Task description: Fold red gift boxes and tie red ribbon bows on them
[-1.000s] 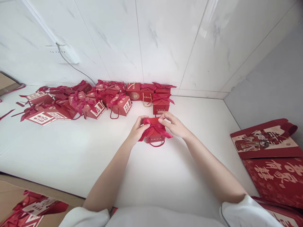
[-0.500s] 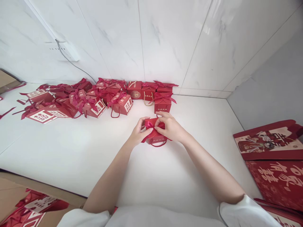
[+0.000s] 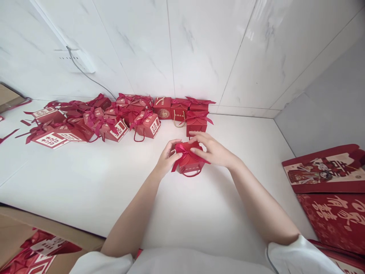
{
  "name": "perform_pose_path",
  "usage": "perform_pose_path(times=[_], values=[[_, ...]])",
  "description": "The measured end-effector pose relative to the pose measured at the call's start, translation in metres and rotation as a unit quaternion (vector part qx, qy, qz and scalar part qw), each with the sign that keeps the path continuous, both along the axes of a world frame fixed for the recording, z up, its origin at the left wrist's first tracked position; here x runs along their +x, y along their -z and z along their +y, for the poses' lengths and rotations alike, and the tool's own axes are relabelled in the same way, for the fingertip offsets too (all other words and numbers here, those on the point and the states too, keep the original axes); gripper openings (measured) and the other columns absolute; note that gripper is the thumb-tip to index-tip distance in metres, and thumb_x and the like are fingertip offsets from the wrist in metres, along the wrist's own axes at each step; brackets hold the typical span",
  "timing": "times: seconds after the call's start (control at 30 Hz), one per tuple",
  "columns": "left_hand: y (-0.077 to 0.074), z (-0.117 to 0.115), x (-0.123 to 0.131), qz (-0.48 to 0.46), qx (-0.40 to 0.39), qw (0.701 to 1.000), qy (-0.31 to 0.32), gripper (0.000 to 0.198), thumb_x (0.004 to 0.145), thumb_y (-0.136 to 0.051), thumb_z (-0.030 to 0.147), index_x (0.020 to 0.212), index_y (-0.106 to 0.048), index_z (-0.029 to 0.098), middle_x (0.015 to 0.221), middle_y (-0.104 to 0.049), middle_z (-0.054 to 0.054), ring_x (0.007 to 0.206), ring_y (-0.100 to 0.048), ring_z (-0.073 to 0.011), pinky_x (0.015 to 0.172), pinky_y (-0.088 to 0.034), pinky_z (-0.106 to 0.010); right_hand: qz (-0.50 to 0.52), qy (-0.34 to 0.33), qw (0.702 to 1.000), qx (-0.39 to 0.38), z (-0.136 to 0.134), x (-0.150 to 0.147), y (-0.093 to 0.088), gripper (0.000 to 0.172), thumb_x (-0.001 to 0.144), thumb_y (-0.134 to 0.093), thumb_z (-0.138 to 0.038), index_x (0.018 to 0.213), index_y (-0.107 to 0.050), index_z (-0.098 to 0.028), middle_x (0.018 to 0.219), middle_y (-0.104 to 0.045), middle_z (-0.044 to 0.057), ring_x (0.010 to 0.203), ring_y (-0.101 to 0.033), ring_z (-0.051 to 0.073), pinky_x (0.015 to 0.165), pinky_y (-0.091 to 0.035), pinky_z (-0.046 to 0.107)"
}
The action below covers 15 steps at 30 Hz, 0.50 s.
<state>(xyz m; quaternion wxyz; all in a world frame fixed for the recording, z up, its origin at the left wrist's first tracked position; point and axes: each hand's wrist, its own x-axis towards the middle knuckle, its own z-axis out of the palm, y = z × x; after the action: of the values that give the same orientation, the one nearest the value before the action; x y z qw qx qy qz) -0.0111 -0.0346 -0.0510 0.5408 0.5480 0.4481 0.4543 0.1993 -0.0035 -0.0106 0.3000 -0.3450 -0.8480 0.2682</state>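
Note:
A small red gift box (image 3: 190,166) with a cord handle stands on the white table in front of me, tied on top with a red ribbon bow (image 3: 186,151). My left hand (image 3: 168,156) grips the box's left side, its thumb on the ribbon near the knot. Over the box's right and far side is my right hand (image 3: 209,150), fingers stretched and apart, the thumb beside the bow. Just behind stands another red box (image 3: 196,127) with a similar bow, its lower part partly covered by my right fingers.
Several ribboned red boxes (image 3: 107,127) crowd the back left along the tiled wall (image 3: 199,49). A grey cable (image 3: 91,79) hangs from a wall socket. Printed red gift bags (image 3: 336,213) lie at the right edge. A cardboard carton (image 3: 65,262) holding red boxes sits at lower left.
My right hand has let go of the ribbon and moved slightly right, its fingers parting. The bow shows more fully. My left hand stays at the box's left side.

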Motion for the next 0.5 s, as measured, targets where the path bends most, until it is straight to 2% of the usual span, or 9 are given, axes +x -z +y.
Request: perform_pose_path(times=[0.13,0.3,0.4,0.5], values=[[-0.005,0.002,0.007,-0.009,-0.012,1.000,-0.014,0.031,0.078,-0.058,0.024,0.109,-0.057,0.022,0.108,-0.062,-0.003,0.097,-0.058,-0.0185,0.084,-0.046,-0.030,0.026,0.011,0.998,-0.057,0.003,0.016,-0.010,0.022,0.093,-0.044,-0.036,0.101,-0.062,-0.025,0.125,-0.058,0.004,0.121,-0.051,0.023,0.100,-0.040,0.041],[-0.009,0.011,0.014,0.030,0.003,0.998,-0.047,0.010,0.074,-0.058,0.021,0.082,-0.063,0.017,0.119,-0.059,-0.006,0.104,-0.057,-0.0219,0.085,-0.046,-0.031,0.014,0.033,0.994,-0.100,0.004,0.027,-0.016,0.025,0.091,-0.047,-0.043,0.097,-0.065,-0.026,0.108,-0.066,0.003,0.104,-0.059,0.023,0.092,-0.044,0.040],[-0.010,0.014,0.015,0.050,0.012,0.997,-0.057,0.006,0.074,-0.057,0.021,0.076,-0.061,0.017,0.107,-0.063,-0.006,0.096,-0.058,-0.0206,0.081,-0.046,-0.031,0.021,0.043,0.988,-0.145,0.005,0.029,-0.015,0.027,0.089,-0.049,-0.048,0.093,-0.064,-0.026,0.110,-0.065,0.003,0.105,-0.057,0.024,0.093,-0.043,0.040],[-0.010,0.016,0.015,0.083,0.020,0.994,-0.070,0.011,0.076,-0.060,0.026,0.084,-0.062,0.019,0.095,-0.065,-0.003,0.085,-0.058,-0.0173,0.077,-0.046,-0.029,0.042,0.022,0.977,-0.209,0.009,0.025,-0.009,0.030,0.087,-0.050,-0.052,0.090,-0.065,-0.026,0.122,-0.060,0.003,0.116,-0.053,0.025,0.099,-0.039,0.042]])
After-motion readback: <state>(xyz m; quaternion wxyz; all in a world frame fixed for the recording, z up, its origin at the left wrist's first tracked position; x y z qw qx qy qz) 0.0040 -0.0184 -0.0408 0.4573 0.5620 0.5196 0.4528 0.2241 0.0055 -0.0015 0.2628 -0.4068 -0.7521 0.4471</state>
